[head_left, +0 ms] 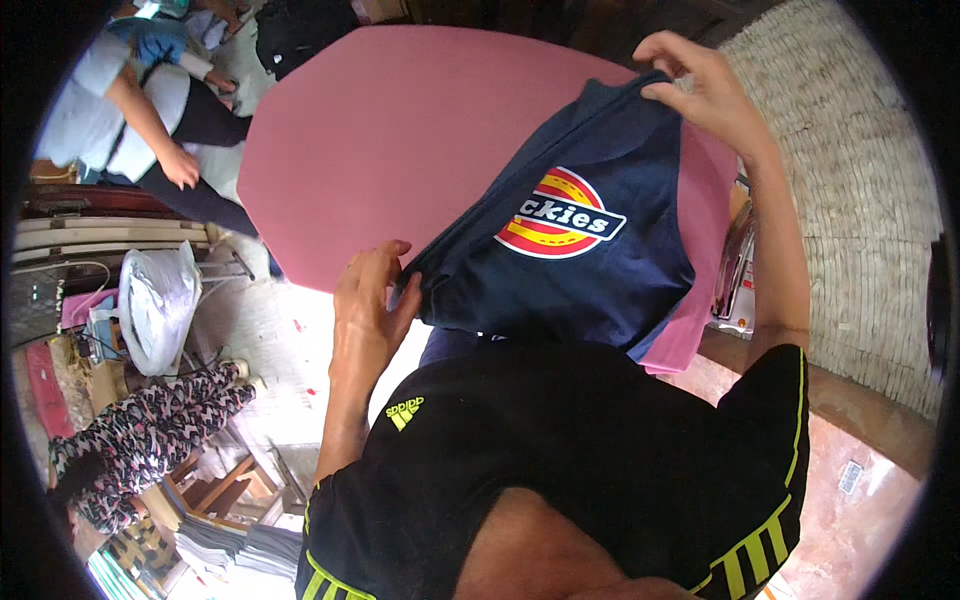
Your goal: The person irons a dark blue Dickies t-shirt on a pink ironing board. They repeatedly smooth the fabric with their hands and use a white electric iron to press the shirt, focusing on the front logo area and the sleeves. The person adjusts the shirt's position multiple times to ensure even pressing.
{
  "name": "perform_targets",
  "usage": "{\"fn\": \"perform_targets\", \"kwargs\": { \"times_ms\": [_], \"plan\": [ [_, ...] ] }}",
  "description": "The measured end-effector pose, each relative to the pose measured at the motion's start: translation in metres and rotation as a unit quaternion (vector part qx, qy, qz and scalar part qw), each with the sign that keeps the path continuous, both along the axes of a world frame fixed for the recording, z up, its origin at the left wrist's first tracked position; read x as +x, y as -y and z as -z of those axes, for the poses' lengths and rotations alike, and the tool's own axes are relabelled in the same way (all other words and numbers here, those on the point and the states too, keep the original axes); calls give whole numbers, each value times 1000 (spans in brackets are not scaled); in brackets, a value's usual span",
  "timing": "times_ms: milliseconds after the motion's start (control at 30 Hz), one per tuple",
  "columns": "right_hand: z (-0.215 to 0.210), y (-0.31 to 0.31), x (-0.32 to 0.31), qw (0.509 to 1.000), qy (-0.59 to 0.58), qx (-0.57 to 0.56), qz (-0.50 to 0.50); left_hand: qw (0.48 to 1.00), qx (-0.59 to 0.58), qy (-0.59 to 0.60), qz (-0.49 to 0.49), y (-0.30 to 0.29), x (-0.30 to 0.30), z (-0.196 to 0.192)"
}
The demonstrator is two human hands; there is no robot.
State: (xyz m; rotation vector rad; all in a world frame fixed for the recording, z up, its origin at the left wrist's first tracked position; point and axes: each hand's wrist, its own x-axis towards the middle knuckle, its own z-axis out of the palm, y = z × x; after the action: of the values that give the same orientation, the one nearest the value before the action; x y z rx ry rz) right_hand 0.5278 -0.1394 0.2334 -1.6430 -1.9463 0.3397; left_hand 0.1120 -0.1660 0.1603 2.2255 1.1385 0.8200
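Observation:
A dark navy shirt [647,272] with a red, yellow and white printed emblem lies over the pink-covered table [400,120], on the side close to my body. Its long folded edge runs slantwise between my hands. At the near left end of that edge, my left hand [368,300] pinches the cloth between thumb and fingers. My right hand [705,95] grips the far right corner, thumb and fingertips closed on the fabric. The shirt's lower part hangs toward my body, and how its layers lie underneath is hidden.
Beyond the table's left side is a person in a light top and dark trousers [150,120]. Another person in patterned clothing [150,430] is at lower left. A plastic-wrapped white chair [160,310] stands between them. Dark cloth [300,35] lies past the far left edge; a rough wall [830,180] rises at right.

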Motion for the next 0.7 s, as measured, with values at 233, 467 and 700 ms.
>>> {"fn": "perform_targets", "kwargs": {
  "times_ms": [233,467,700],
  "plan": [
    [-33,13,-13,987,64,118,-88,997,30,65,16,-4,3,-5],
    [-10,-11,-14,991,18,117,-63,999,11,40,-35,-3,21,70],
    [-2,-18,-3,995,38,84,-45,926,-299,230,-23,-39,28,110]
  ]
}}
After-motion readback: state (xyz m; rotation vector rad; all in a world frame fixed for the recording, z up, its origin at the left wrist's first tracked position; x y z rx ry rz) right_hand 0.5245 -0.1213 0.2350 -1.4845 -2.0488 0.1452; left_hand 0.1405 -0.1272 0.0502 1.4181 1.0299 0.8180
